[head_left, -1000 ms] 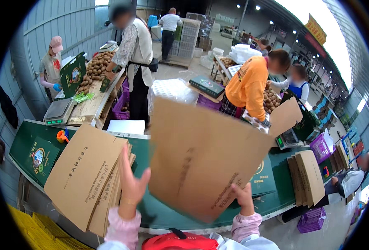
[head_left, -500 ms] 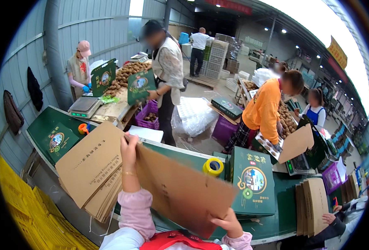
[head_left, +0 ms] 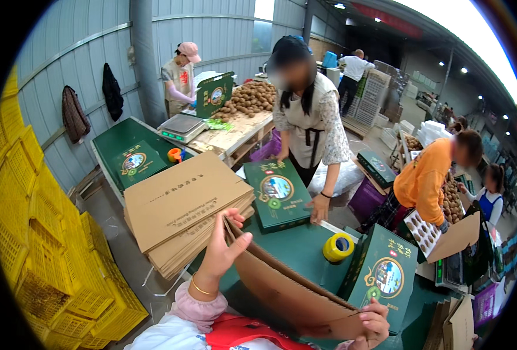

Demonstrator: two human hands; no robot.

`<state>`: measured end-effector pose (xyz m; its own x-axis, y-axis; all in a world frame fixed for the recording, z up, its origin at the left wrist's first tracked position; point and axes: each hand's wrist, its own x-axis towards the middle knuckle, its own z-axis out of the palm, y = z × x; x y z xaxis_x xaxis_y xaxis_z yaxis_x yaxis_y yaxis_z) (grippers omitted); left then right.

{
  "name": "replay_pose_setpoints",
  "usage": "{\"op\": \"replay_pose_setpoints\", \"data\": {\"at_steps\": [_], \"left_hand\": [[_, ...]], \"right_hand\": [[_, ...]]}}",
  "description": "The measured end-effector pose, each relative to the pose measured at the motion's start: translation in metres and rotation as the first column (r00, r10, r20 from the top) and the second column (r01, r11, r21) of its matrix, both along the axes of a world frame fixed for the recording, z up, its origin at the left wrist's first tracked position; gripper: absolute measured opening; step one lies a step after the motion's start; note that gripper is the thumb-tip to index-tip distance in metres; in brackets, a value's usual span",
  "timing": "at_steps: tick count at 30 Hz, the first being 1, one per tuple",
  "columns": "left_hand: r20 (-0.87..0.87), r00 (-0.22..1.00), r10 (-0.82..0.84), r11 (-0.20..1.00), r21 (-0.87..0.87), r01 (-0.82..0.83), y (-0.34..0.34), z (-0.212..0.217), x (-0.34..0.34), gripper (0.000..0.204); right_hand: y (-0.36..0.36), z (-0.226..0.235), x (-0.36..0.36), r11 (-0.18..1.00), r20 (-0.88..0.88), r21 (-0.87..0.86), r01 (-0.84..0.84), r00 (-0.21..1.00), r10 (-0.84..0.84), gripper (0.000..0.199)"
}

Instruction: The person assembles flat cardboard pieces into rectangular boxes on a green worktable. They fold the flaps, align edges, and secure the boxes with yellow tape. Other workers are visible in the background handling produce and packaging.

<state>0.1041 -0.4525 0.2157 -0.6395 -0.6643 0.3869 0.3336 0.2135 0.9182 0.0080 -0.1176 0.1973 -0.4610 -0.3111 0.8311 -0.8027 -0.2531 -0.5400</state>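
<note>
I hold a brown cardboard carton blank (head_left: 287, 290) by its two ends, with its folded panels partly spread. My left hand (head_left: 220, 248) grips its upper left corner. At the lower right end, my right hand (head_left: 372, 322) has its fingers over the edge. A stack of flat brown cartons (head_left: 182, 189) lies beside my left hand. Behind the blank, a roll of yellow tape (head_left: 338, 248) sits on the green table (head_left: 270, 242). Near my right hand stands a green gift box (head_left: 386, 274). Across the table a co-worker has both hands on another green gift box (head_left: 277, 192).
Yellow plastic crates (head_left: 66, 256) are piled at the left. A flat green carton (head_left: 133, 157) and an orange tape dispenser (head_left: 175, 155) lie on the table's far left. Beyond stand a scale (head_left: 181, 128) and heaped brown fruit (head_left: 249, 99). More people work at the right.
My view has swung left. The co-worker across has brought a green gift box down onto the table. The blank in my hands has tilted, and its panels have come apart.
</note>
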Motion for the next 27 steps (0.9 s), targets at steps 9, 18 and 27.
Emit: {"op": "replay_pose_setpoints", "data": {"at_steps": [9,18,27], "left_hand": [[0.662,0.683,-0.309,0.805,-0.201,0.558,-0.042,0.078,0.036,0.022],[0.419,0.823,0.383,0.745,-0.667,-0.007,-0.086,0.048,0.014,0.025],[0.691,0.521,-0.502,0.510,-0.251,0.823,-0.034,0.094,0.029,0.030]], "right_hand": [[0.010,0.073,-0.004,0.876,-0.343,0.416,0.242,0.934,-0.096,0.028],[-0.037,0.029,-0.009,0.795,-0.376,0.298,0.528,0.830,-0.411,0.030],[-0.058,0.011,-0.044,0.742,-0.298,0.195,0.641,0.760,-0.578,0.020]]}}
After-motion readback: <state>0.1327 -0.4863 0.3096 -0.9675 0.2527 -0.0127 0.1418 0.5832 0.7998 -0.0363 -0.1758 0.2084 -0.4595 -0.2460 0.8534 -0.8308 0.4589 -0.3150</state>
